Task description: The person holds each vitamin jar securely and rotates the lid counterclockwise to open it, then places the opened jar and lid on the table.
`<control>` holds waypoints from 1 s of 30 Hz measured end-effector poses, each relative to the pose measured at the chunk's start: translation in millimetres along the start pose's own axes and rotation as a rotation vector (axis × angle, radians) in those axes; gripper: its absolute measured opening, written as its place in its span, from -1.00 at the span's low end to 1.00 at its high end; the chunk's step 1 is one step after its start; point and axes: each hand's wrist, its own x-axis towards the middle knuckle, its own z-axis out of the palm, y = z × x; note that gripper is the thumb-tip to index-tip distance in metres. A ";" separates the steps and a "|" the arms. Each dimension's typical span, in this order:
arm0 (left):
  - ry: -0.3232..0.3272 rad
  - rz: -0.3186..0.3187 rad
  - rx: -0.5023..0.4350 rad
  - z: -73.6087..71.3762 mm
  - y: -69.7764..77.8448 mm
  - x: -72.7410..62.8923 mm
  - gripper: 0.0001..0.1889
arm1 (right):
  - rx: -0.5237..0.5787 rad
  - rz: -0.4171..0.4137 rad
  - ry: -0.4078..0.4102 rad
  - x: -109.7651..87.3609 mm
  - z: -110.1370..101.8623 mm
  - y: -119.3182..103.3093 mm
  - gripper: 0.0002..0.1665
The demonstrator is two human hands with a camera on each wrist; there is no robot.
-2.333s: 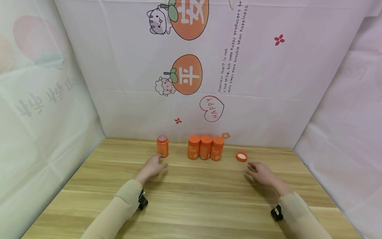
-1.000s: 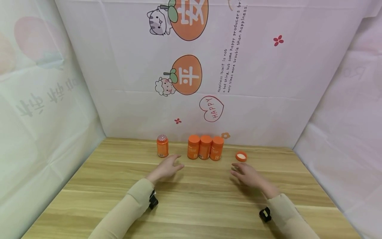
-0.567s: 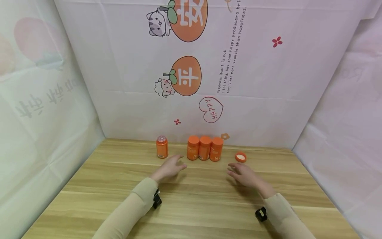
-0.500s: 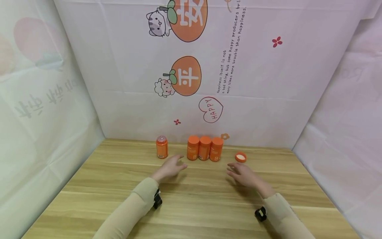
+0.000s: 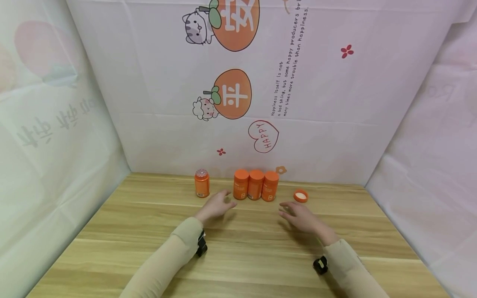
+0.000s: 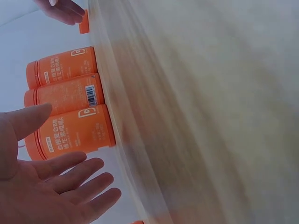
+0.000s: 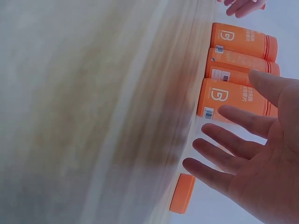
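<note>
Three capped orange pill bottles stand upright in a tight row by the back wall: a left bottle (image 5: 241, 185), a middle bottle (image 5: 255, 185) and a right bottle (image 5: 270, 186). My left hand (image 5: 216, 205) hovers just in front and to the left of that row, fingers extended, holding nothing. On the other side my right hand (image 5: 299, 216) is held with its fingers spread toward the row, also bare. Both wrist views show a gap between the fingers and the bottles. An uncapped orange bottle (image 5: 202, 185) with a silvery, patterned top stands further left.
Behind and to the right of the right hand, an orange lid (image 5: 300, 195) lies with its white inside facing up. The wooden table (image 5: 238, 256) ends at a printed white cloth wall (image 5: 167, 124), with more cloth on both sides.
My left hand has moved right, from the uncapped bottle to near the row. The right hand has come left, away from the lid. The bottles and lid stay in place.
</note>
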 end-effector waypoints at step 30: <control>0.016 -0.098 -0.061 11.3 -2.3 39.9 -0.26 | 0.021 0.023 -0.022 7.4 8.7 -13.9 -0.45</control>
